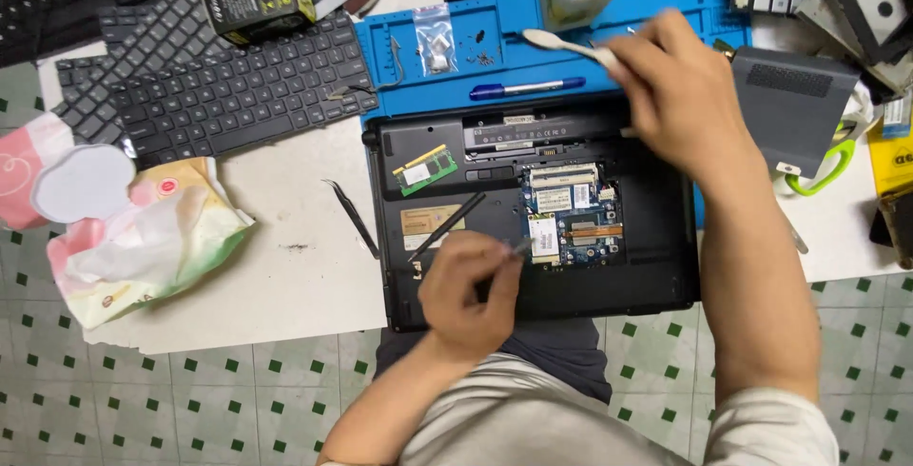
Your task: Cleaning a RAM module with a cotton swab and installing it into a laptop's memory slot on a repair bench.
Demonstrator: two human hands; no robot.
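While curled over laptop (533, 228): left hand (468, 287) pinches tool (519, 247) | right hand (677, 90) grips brush (563, 44)

left hand (468, 287): fingers curled, pinching | right hand (677, 93): reaching forward, grip probably closed, blurred

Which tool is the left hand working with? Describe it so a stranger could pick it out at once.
Start at the black laptop, lying bottom-up with its circuit board exposed. At its front edge the left hand grips a thin black tool that slants up and right across the case. Unlike the black tweezers lying loose on the white table, it is held in the hand.
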